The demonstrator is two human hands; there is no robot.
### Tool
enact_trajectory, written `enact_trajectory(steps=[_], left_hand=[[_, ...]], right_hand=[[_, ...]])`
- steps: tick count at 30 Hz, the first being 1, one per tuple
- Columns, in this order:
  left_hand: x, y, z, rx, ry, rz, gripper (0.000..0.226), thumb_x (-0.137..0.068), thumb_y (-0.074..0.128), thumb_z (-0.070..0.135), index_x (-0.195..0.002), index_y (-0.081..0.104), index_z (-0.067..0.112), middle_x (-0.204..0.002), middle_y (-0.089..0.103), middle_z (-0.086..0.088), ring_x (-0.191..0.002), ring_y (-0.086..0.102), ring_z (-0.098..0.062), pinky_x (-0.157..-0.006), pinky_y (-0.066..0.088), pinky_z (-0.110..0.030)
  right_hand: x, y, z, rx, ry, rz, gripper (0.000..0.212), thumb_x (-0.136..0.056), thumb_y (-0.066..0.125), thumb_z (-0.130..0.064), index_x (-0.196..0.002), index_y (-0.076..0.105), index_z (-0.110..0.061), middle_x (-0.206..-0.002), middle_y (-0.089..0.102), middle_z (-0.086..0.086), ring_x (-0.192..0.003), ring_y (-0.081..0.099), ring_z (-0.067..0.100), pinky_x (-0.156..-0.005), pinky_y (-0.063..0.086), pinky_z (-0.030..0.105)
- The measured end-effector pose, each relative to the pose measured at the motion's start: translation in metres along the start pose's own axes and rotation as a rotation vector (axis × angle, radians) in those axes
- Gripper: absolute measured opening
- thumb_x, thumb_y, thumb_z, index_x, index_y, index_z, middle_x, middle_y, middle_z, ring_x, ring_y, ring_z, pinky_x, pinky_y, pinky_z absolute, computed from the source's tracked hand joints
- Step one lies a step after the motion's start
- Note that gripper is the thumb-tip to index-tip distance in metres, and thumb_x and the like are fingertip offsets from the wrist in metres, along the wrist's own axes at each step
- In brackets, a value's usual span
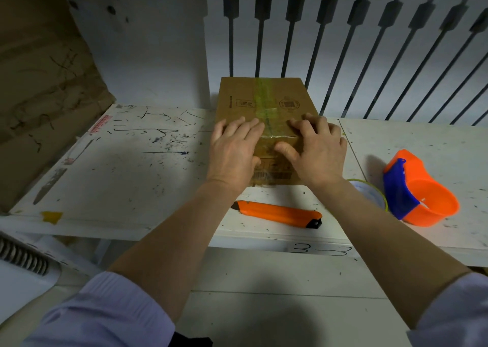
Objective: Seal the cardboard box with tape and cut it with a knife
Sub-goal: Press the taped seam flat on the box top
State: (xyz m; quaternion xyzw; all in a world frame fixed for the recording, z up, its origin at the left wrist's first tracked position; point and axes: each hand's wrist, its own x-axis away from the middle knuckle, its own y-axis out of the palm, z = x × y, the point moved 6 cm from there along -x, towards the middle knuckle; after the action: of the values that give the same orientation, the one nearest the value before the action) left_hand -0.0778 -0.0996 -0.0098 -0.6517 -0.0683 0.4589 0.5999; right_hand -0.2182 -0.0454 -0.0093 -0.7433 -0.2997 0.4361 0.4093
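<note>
The brown cardboard box (266,103) sits closed on the scuffed white table (126,167), yellowish clear tape (264,101) running down its centre seam. Left hand (235,148) and right hand (317,148) press flat-fingered on its near edge, either side of the tape, holding nothing

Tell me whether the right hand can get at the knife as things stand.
Probably yes. The right hand rests on the box, holding nothing; the knife lies uncovered on the table, nearer the person, with nothing in between.
</note>
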Motion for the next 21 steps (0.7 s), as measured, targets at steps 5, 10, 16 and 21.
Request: enact_trajectory(steps=[5,10,16,21], left_hand=[[-0.0034,-0.0081,-0.0029,0.067,-0.029,0.027,0.049,-0.086,0.050,0.046,-0.129,0.049,0.021,-0.137,0.052,0.003,-0.132,0.042,-0.020,-0.113,0.015,-0.045],[-0.0034,-0.0101,0.0014,0.088,-0.086,0.088,0.046,-0.081,0.059,0.044,-0.121,0.057,0.021,-0.130,0.059,0.002,-0.127,0.047,-0.021,-0.111,0.019,-0.048],[0.0005,-0.0024,-0.0007,0.017,-0.025,0.049,0.058,-0.076,0.067,0.034,-0.129,0.048,0.021,-0.137,0.052,0.003,-0.131,0.042,-0.020,-0.112,0.014,-0.048],[0.0027,-0.0028,-0.0020,0.000,0.007,-0.006,0.070,-0.074,0.071,0.022,-0.136,0.038,0.022,-0.145,0.043,0.004,-0.136,0.033,-0.019,-0.115,0.006,-0.046]], right_hand=[[0.0015,-0.0002,0.0025,0.033,-0.052,-0.044,0.066,-0.074,0.058,-0.058,-0.132,0.040,-0.032,-0.144,0.037,0.003,-0.124,0.035,0.034,-0.100,0.031,0.046],[0.0020,0.0003,0.0055,0.065,-0.070,-0.083,0.080,-0.064,0.068,-0.059,-0.134,0.036,-0.034,-0.146,0.035,0.001,-0.127,0.033,0.032,-0.103,0.029,0.047],[0.0016,0.0012,0.0015,0.020,-0.012,0.012,0.073,-0.067,0.053,-0.072,-0.127,0.044,-0.031,-0.140,0.041,0.004,-0.123,0.037,0.034,-0.099,0.032,0.048],[0.0035,0.0026,0.0017,0.088,-0.039,-0.032,0.082,-0.060,0.067,-0.065,-0.130,0.038,-0.033,-0.143,0.038,0.002,-0.125,0.034,0.032,-0.102,0.029,0.049]])
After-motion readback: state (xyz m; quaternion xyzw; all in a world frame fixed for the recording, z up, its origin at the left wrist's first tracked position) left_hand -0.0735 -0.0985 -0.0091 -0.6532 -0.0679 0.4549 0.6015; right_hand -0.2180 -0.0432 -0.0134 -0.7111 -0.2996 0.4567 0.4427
